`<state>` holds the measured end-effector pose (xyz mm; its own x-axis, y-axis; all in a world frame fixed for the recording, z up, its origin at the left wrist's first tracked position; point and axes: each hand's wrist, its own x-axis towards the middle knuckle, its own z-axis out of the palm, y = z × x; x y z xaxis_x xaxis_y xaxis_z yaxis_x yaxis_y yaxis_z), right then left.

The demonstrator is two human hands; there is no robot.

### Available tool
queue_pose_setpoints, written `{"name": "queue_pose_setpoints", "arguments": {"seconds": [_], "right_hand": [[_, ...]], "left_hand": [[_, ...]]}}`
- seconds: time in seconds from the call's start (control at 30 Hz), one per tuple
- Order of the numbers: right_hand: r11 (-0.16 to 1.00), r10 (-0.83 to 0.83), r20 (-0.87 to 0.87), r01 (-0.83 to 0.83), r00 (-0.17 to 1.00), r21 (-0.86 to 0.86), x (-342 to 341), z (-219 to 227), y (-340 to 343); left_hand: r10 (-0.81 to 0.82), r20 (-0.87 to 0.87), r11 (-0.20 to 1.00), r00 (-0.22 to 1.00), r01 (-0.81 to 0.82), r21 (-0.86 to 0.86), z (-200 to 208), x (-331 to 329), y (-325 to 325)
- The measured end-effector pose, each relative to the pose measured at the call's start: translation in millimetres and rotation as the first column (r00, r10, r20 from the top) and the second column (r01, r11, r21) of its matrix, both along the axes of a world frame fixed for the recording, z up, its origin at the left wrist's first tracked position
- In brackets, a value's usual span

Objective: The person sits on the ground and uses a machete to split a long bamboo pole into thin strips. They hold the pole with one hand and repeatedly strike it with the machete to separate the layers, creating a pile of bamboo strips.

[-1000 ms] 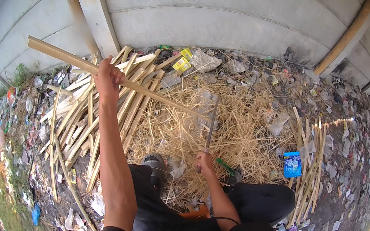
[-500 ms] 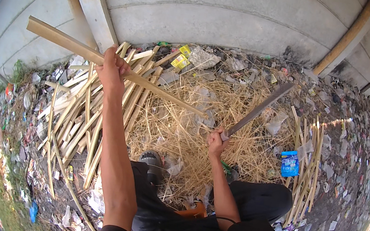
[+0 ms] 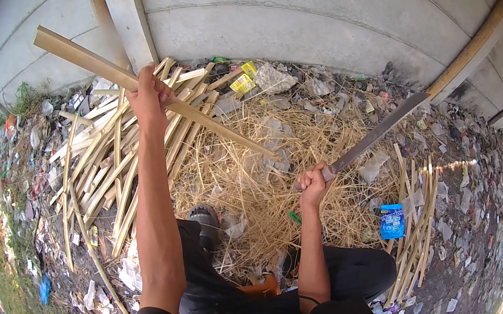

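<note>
My left hand [image 3: 152, 91] is closed around a long split bamboo strip [image 3: 223, 128]. The strip slants from the upper left down to the right, and its narrower end hangs over the straw-like shavings [image 3: 247, 185]. In my right hand [image 3: 314, 184] is the handle of a machete [image 3: 377, 135], its long dark blade pointing up and to the right. Blade and strip are apart. Below and beyond my left forearm lies a heap of split bamboo strips [image 3: 108, 165].
A smaller bundle of thin strips [image 3: 410, 246] lies at the right, beside a blue packet [image 3: 392, 221]. Ahead stands a grey concrete wall [image 3: 296, 34] with posts. Litter and a pale rock [image 3: 275, 79] lie along its foot. My shoe [image 3: 205, 225] rests by the shavings.
My right hand has moved right and slightly up, carrying the machete away from the strip's end. My left hand and the bamboo strip have barely moved.
</note>
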<state>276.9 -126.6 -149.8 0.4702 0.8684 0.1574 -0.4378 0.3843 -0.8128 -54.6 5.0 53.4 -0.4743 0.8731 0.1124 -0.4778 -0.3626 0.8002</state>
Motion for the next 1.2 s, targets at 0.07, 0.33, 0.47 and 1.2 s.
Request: {"name": "queue_pose_setpoints", "arguments": {"seconds": [0.07,0.33,0.47,1.2], "right_hand": [[1.0,-0.011,-0.011,0.011,1.0,0.026,-14,-28,-5],[0.603,0.142,-0.164,-0.216,0.976,-0.768,-52,-110,-36],[0.9,0.087,0.004,-0.077,0.996,-0.429,-30,-27,-5],[0.97,0.182,0.019,-0.176,0.983,-0.165,-24,-2,14]], "left_hand": [[0.005,0.005,1.0,1.0,-0.005,0.006,0,3,1],[0.076,0.008,0.996,0.997,-0.075,-0.055,-11,-4,1],[0.053,-0.01,0.998,0.999,-0.053,-0.02,-2,1,0],[-0.056,-0.019,0.996,0.998,0.057,0.063,-4,1,-4]]}}
